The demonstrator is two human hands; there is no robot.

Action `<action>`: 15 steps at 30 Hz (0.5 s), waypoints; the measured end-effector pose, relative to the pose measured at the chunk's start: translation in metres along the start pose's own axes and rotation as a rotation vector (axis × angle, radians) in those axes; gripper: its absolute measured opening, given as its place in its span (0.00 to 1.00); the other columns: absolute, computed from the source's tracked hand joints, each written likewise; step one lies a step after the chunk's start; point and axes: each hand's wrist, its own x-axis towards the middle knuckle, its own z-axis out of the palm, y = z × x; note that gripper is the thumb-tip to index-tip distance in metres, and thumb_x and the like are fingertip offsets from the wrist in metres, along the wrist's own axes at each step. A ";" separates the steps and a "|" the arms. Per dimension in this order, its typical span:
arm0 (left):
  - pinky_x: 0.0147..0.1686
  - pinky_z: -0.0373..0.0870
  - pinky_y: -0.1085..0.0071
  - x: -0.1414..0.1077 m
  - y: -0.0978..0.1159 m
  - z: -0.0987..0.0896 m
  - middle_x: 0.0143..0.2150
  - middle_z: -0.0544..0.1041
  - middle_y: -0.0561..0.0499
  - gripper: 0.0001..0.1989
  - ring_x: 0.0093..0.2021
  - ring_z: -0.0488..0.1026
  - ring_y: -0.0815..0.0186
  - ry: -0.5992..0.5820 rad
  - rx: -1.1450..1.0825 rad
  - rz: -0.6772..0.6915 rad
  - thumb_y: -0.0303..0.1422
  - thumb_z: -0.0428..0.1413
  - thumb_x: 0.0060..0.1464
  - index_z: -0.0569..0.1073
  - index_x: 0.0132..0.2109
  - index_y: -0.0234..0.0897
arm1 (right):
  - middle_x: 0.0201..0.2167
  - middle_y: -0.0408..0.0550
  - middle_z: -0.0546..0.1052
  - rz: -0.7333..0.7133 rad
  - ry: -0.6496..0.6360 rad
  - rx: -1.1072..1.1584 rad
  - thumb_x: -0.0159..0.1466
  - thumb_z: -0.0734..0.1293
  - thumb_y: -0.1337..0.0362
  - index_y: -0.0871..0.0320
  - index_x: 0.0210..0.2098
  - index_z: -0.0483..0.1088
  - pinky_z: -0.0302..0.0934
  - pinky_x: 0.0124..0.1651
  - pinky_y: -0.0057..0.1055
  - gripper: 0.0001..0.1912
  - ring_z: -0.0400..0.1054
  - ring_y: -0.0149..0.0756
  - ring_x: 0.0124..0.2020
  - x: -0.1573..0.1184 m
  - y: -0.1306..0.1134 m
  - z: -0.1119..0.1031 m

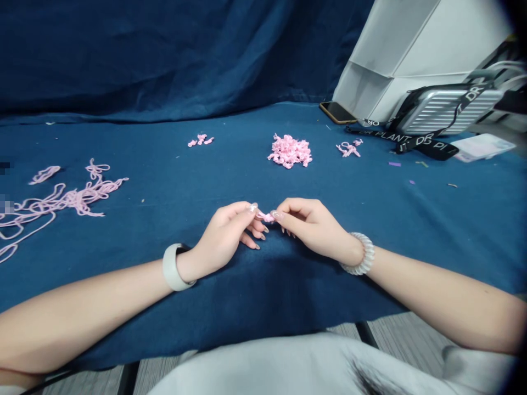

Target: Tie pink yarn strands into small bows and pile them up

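A small knotted piece of pink yarn (268,217) is stretched between both hands, above the near middle of the blue cloth (185,192). My left hand (233,226) pinches its left end between thumb and forefinger, the other fingers loosely curled below. At its right end, my right hand (307,222) pinches it with thumb and forefinger. Beyond the hands lies a heap of pink knotted pieces (290,151). A few small pink pieces (201,140) sit left of the heap, and some looped pink pieces (349,148) to its right.
Long tangled pink yarn (82,198) spreads at the left, with a small bundle (45,174) behind it. At the back right are a phone (337,113), a white box (382,66), a silver ribbed case (448,109), a black lettered strap (428,145) and a pale packet (482,147).
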 end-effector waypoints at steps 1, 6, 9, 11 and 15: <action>0.22 0.73 0.75 0.000 0.000 0.000 0.27 0.73 0.50 0.14 0.28 0.72 0.68 0.003 -0.002 -0.001 0.42 0.54 0.54 0.72 0.34 0.33 | 0.19 0.41 0.67 0.002 -0.003 0.003 0.62 0.63 0.59 0.62 0.25 0.67 0.53 0.25 0.23 0.14 0.58 0.24 0.21 0.000 0.000 0.000; 0.23 0.73 0.74 0.003 -0.001 -0.001 0.27 0.72 0.50 0.14 0.28 0.72 0.68 0.010 -0.012 -0.016 0.42 0.53 0.54 0.72 0.34 0.33 | 0.19 0.41 0.67 0.016 -0.019 0.030 0.62 0.63 0.59 0.62 0.25 0.68 0.54 0.25 0.23 0.14 0.58 0.24 0.21 0.001 -0.001 -0.001; 0.23 0.73 0.75 0.002 0.001 0.000 0.27 0.73 0.51 0.15 0.27 0.72 0.69 0.003 0.029 -0.019 0.42 0.53 0.55 0.71 0.34 0.33 | 0.19 0.41 0.67 0.020 -0.024 0.036 0.62 0.63 0.59 0.62 0.24 0.67 0.53 0.25 0.23 0.14 0.57 0.24 0.21 0.000 -0.001 -0.002; 0.24 0.73 0.76 0.001 0.002 0.001 0.27 0.73 0.51 0.14 0.28 0.72 0.70 -0.014 0.109 -0.013 0.42 0.54 0.54 0.72 0.34 0.33 | 0.19 0.41 0.67 0.024 -0.031 0.025 0.62 0.63 0.58 0.62 0.24 0.67 0.52 0.24 0.23 0.15 0.57 0.24 0.21 0.000 0.000 -0.002; 0.24 0.71 0.78 -0.001 0.005 0.004 0.27 0.73 0.51 0.12 0.27 0.72 0.71 -0.040 0.251 0.000 0.39 0.57 0.53 0.71 0.33 0.33 | 0.19 0.42 0.67 0.023 -0.049 -0.017 0.62 0.62 0.58 0.62 0.23 0.67 0.52 0.25 0.23 0.16 0.57 0.25 0.22 0.001 0.002 -0.001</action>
